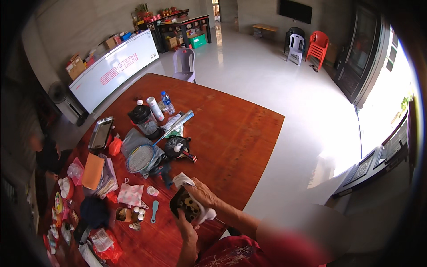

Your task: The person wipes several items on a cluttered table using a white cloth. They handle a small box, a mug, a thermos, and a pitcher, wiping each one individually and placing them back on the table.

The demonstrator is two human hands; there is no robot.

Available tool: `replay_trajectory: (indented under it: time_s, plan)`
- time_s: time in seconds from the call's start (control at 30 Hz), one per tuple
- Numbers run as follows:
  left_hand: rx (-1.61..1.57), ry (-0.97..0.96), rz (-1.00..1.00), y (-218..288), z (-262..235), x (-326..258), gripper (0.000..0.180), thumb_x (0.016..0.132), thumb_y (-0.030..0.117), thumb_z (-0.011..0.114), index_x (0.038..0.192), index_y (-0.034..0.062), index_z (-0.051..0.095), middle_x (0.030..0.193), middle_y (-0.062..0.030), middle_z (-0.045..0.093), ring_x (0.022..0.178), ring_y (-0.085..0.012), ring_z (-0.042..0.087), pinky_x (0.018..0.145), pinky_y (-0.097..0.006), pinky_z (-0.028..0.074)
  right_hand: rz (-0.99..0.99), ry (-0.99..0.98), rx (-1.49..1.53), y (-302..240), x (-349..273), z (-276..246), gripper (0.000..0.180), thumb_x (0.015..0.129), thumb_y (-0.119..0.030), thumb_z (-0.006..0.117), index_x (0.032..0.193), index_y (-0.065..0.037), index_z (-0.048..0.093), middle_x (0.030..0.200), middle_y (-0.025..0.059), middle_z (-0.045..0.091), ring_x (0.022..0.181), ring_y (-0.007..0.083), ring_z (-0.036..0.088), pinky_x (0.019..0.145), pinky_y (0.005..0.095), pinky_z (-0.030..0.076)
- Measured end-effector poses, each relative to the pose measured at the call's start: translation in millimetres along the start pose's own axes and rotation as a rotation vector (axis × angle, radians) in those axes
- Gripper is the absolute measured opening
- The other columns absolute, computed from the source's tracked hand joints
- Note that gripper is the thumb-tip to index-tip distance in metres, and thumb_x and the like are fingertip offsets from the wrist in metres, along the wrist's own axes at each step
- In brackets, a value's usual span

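In front of my body, over the table's near edge, a dark squarish container (191,207) with yellowish, dark-spotted contents or pattern is tilted toward me. My left hand (189,231) grips its near side, with the thumb at the rim. Bent over the far right side of it, my right hand (201,194) is closed on a white cloth (183,180), which shows at both ends of the hand and lies against the container. Left of them on the red-brown table (235,129) are a teal brush-like tool (155,211), a small round tub (152,191) and a pink-and-white pouch (130,194).
A badminton racket (141,158), blender (144,120), water bottle (167,102), metal tray (101,132), shuttlecock (134,226) and bags crowd the table's left. Beyond stand a purple chair (184,64) and white chest freezer (115,69). Another person (48,151) is at the far left.
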State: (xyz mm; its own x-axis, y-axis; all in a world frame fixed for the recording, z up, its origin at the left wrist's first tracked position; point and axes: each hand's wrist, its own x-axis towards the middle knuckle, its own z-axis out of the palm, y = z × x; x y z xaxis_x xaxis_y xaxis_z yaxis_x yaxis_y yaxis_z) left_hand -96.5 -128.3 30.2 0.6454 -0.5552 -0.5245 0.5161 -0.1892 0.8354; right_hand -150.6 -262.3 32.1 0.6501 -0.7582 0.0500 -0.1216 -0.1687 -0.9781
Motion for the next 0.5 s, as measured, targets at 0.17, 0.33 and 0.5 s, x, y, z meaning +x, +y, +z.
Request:
replay_trajectory:
  time_s: [0.17, 0.33, 0.5]
  plan:
    - [0.096, -0.261, -0.090, -3.0, -40.6, 24.0, 0.055, 0.090, 0.054, 0.039, 0.129, 0.0151, 0.034, 0.103, -0.0022, 0.050, 0.069, -0.0097, 0.049, 0.040, -0.020, 0.027, 0.046, -0.473, 0.096, -7.7, 21.7, -9.9, 0.038, 0.086, -0.033, 0.045, 0.105, -0.003, 0.059, 0.097, 0.0177, 0.061, 0.092, 0.0294, 0.057, 0.081, 0.0337, 0.042]
    - [0.146, -0.469, 0.301, 12.8, -57.3, 28.6, 0.056, 0.095, 0.042, 0.034, 0.135, 0.0036, 0.028, 0.121, -0.0104, 0.045, 0.102, -0.0165, 0.051, 0.074, -0.027, 0.047, 0.033, -0.815, -0.035, -19.5, 26.4, -4.3, 0.048, 0.089, -0.041, 0.046, 0.116, -0.002, 0.054, 0.107, 0.0169, 0.060, 0.099, 0.0249, 0.056, 0.088, 0.0336, 0.042]
    - [0.305, -0.551, 0.537, 14.7, -82.8, 44.0, 0.041, 0.097, 0.020, 0.031, 0.133, -0.0004, 0.029, 0.131, -0.0127, 0.037, 0.122, -0.0224, 0.035, 0.103, -0.033, 0.026, -0.304, -0.800, -0.249, -44.0, 20.8, 21.3, 0.037, 0.087, -0.032, 0.043, 0.110, -0.006, 0.056, 0.111, 0.0214, 0.056, 0.102, 0.0388, 0.051, 0.086, 0.0414, 0.041]
